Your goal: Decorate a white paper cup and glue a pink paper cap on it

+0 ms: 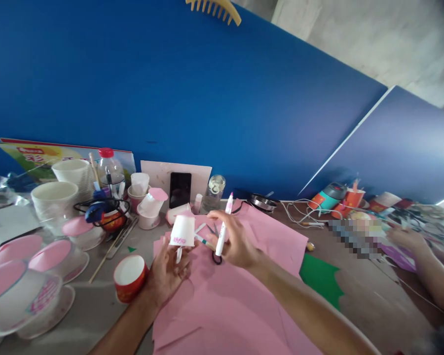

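Note:
My left hand [169, 271] holds a small white paper cup [182, 230] upside down, with pink marks drawn near its rim and a pink top. A small white piece [179, 254] hangs below the cup at my fingers; what it is I cannot tell. My right hand [239, 239] is closed around a white marker [221, 239] with its pink tip pointing up, just right of the cup. Behind my right hand lie scissors [217, 257], partly hidden, on pink paper sheets [222, 305].
Left stand pink-topped cups [44, 291], stacked paper cups [55, 193], a red cup [131, 278] and a red-capped bottle [106, 162]. A phone [180, 189] leans at the back near a tape roll [262, 202]. Green paper [320, 281] lies right; another person's hand [407, 240] is beyond.

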### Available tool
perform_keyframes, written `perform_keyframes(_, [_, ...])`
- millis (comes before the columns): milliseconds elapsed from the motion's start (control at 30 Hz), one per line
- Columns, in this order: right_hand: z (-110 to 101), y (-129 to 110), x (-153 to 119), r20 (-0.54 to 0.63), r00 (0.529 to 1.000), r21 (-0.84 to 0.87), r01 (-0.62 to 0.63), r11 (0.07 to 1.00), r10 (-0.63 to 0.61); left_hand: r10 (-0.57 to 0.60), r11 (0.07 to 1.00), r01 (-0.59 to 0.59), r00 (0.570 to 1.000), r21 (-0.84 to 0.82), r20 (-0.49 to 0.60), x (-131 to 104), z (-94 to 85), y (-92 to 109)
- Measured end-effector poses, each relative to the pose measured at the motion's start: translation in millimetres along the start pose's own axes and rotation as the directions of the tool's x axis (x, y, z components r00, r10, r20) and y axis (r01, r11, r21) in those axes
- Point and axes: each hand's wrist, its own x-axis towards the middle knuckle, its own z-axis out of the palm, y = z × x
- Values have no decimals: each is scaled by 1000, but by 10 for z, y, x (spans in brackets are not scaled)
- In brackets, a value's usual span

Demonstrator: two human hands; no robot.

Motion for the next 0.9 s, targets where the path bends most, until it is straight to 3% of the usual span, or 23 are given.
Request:
perform_keyframes(67, [186,-26,-201,72,989,94,-137,986,130,10,1000,-10,999,4,-52,-40,45,-1])
perform_keyframes(133, [350,-59,-350,131,982,112,-152,982,137,21,999,-16,989,35,-147,-70,85,-9])
perform_keyframes(233, [480,-91,-443,74,991,113,-120,986,112,15,997,3,971,74,-237,-81,113,-7])
perform_keyframes(300, [508,-92,-449,41,994,101,-106,989,103,26,996,-8,973,84,-227,-71,110,2])
perform_keyframes(533, [631,-87,-504,-28,998,59,-62,996,64,47,980,-45,999,196,-7,-27,25,-68])
perform_keyframes(667, [644,-77,-559,-90,995,93,-44,995,52,50,966,-39,998,257,-34,-9,-18,-110])
perform_keyframes(900, [601,-37,-640,-72,958,373,-233,898,278,62,980,-44,994,192,-90,3,1,-55])
